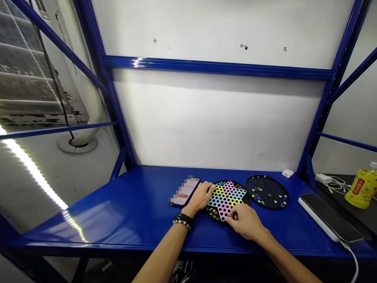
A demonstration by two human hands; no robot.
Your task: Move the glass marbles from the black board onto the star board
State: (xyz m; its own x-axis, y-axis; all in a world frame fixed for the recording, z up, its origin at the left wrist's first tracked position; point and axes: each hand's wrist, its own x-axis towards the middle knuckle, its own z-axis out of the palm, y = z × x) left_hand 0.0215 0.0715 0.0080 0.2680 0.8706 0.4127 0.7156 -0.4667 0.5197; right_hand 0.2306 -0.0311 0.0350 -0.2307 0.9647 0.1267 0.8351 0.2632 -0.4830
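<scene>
A round black tray (246, 199) bears a star-shaped Chinese checkers board (226, 198) in pink, yellow and pale blue, dotted with dark holes. Small coloured pieces (212, 213) show in the gaps around the star. At the upper left point of the star, my left hand (202, 195) has its bent fingers on the board's edge. My right hand (246, 222) is closed, thumb and fingertips pinched at the star's lower point; whether a small piece is also between them is hidden.
To the right lies a second black disc (267, 192) with scattered marbles. A phone (187, 191) is beside my left hand. At the right are another phone (328, 216) on a white power bank, a small white case (288, 173) and a yellow bottle (361, 188). Blue posts frame the table (138, 212).
</scene>
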